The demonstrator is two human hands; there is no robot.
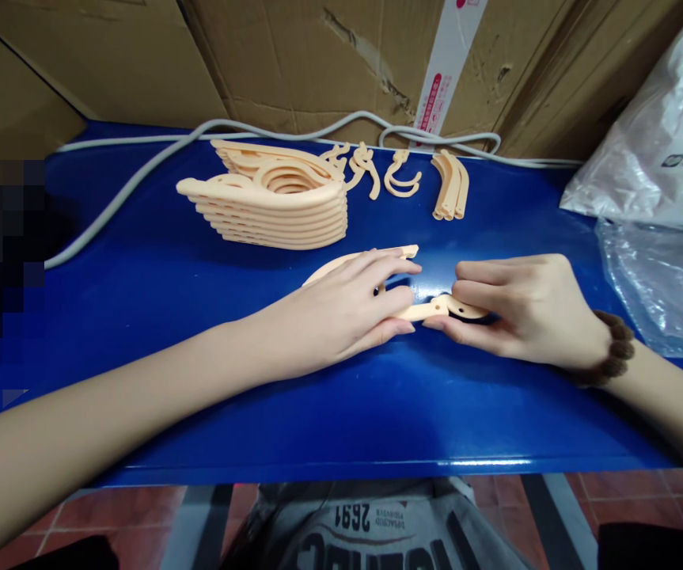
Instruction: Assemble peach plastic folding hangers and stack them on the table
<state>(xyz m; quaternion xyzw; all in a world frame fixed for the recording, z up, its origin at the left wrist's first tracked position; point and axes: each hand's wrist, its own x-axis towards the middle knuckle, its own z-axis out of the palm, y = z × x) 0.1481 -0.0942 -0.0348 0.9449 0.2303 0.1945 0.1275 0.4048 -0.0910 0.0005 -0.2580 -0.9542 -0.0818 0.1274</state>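
Note:
My left hand [341, 313] lies over a peach plastic hanger piece [404, 253] on the blue table [199, 317], its fingers gripping the piece near its joint. My right hand [519, 309] pinches a second peach piece [463, 309] that meets the first at the joint [436, 305]. Both pieces rest on the table surface, partly hidden under my fingers.
A stack of several finished peach hangers [270, 202] sits at the back. Loose hooks [400, 174] and curved arm pieces [451, 186] lie beside it. A white cable [139, 174] runs along the back, plastic bags [662, 237] at right, cardboard boxes [317, 55] behind.

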